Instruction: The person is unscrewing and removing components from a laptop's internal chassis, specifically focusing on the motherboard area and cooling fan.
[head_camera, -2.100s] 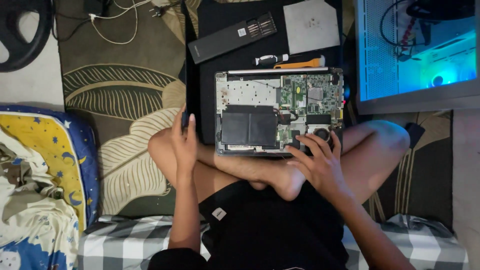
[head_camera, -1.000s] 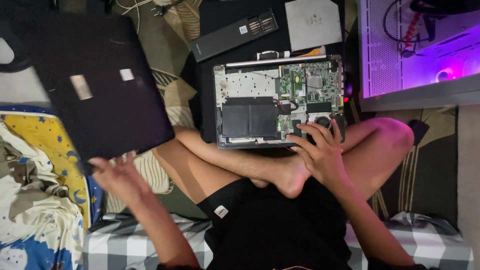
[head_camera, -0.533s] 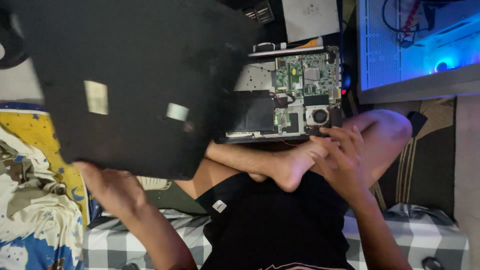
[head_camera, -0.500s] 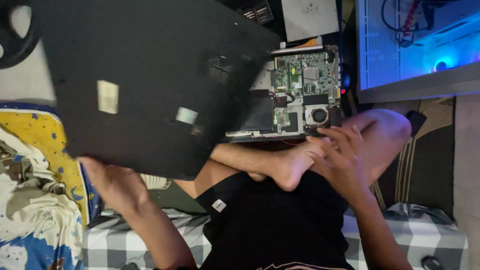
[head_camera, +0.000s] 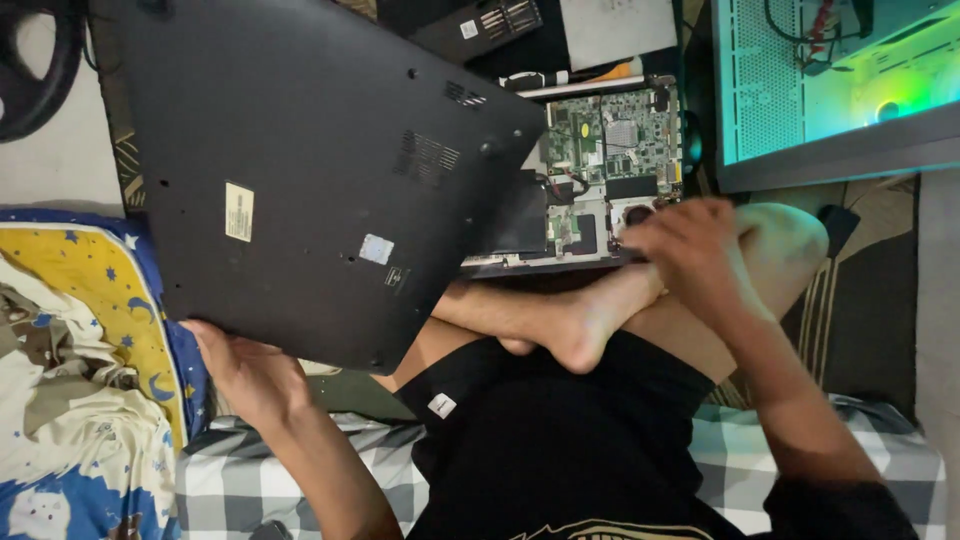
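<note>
The left hand (head_camera: 245, 375) has its grip closed on the near edge of a laptop bottom cover (head_camera: 310, 180), a wide black panel held tilted over the opened laptop (head_camera: 600, 170). The panel looks light and stiff, slightly flexible, best held by its edges. The right hand (head_camera: 690, 250) rests, fingers curled, on the opened laptop's near-right corner, holding nothing. Right of the laptop glows a lit computer case (head_camera: 830, 80).

L hand (head_camera: 245, 372) lifted black bottom cover (head_camera: 320, 170) up over opened laptop (head_camera: 600, 170), hiding batt side.
</note>
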